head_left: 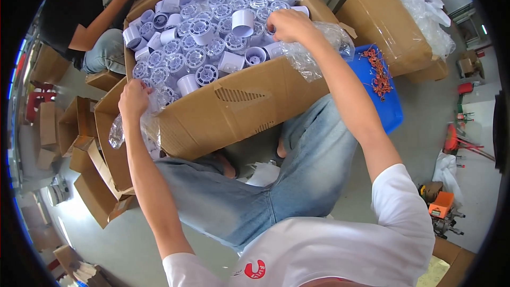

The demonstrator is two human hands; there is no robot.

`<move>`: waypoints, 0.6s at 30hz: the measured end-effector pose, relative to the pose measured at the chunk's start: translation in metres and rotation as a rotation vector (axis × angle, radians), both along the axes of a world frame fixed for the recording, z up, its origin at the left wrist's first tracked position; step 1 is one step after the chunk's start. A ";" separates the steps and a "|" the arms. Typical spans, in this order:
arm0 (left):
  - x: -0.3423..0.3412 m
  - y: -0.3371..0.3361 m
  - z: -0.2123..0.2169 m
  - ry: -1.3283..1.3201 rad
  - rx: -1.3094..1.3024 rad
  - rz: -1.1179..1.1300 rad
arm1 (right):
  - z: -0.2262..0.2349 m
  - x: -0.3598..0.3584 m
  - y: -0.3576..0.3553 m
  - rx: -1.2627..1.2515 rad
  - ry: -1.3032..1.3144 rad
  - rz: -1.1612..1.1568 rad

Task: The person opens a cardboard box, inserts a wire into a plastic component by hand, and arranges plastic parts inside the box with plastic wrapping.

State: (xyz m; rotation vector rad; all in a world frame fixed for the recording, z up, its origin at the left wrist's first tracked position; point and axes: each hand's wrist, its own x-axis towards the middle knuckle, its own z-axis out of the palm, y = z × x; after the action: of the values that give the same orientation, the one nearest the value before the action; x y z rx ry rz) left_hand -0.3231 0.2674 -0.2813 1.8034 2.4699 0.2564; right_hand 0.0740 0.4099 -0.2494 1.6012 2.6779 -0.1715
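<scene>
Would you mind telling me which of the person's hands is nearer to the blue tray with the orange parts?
Right. The right hand is at the far corner of the cardboard box, just left of the blue tray. The left hand grips clear plastic at the box's opposite corner.

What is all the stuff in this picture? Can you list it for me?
big cardboard box: one, brown, open, in front of the person's knees
plastic spools: too many to count, white, filling the big box
clear plastic liner: one, see-through, hanging over the box's edges
blue bin: one, right of the box, with small red-orange parts in it
second large box: one, brown, upper right, with clear plastic on top
small empty cartons: several, brown, on the floor at left
another person: one, dark top, seated upper left
left hand: gripping the liner at the box's near left corner
right hand: fingers closed on the liner at the box's right edge
</scene>
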 end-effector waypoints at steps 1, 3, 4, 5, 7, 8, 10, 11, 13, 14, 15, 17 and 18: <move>-0.002 0.000 0.000 0.006 0.020 -0.034 | -0.001 -0.002 0.002 0.008 -0.005 -0.005; 0.000 -0.002 -0.002 -0.035 0.036 -0.012 | 0.000 0.000 0.006 -0.042 -0.014 -0.009; 0.002 -0.003 -0.002 -0.072 0.052 0.009 | -0.001 0.003 0.009 -0.092 -0.020 -0.014; 0.003 -0.003 -0.003 -0.071 0.053 0.009 | -0.002 0.006 0.013 -0.091 -0.018 -0.014; 0.005 -0.003 -0.006 0.074 0.062 -0.044 | -0.002 0.010 0.018 -0.191 0.084 -0.030; 0.005 -0.004 -0.007 0.074 0.061 -0.044 | -0.002 0.010 0.017 -0.192 0.085 -0.030; 0.006 -0.005 -0.007 0.128 0.142 -0.050 | -0.002 0.012 0.014 -0.138 0.116 -0.020; 0.008 -0.005 -0.005 0.125 0.143 -0.052 | -0.005 0.016 0.015 -0.137 0.114 -0.022; 0.013 -0.002 0.001 0.084 0.261 0.021 | -0.009 0.029 0.017 0.177 0.325 0.043; 0.012 -0.004 0.007 0.087 0.259 0.028 | 0.002 0.025 0.010 0.174 0.327 0.049; 0.011 -0.005 0.012 0.080 0.243 0.067 | 0.014 0.025 0.003 0.222 0.401 0.004; 0.014 -0.006 0.021 0.083 0.248 0.088 | 0.036 0.026 -0.007 0.277 0.472 -0.039; 0.016 -0.005 0.021 0.083 0.250 0.091 | 0.042 0.027 -0.008 0.265 0.463 -0.115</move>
State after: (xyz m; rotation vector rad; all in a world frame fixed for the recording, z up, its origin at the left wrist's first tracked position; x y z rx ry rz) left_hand -0.3066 0.2626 -0.2601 1.8245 2.6866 0.5295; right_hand 0.1008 0.4015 -0.2078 2.0128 3.0533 -0.2207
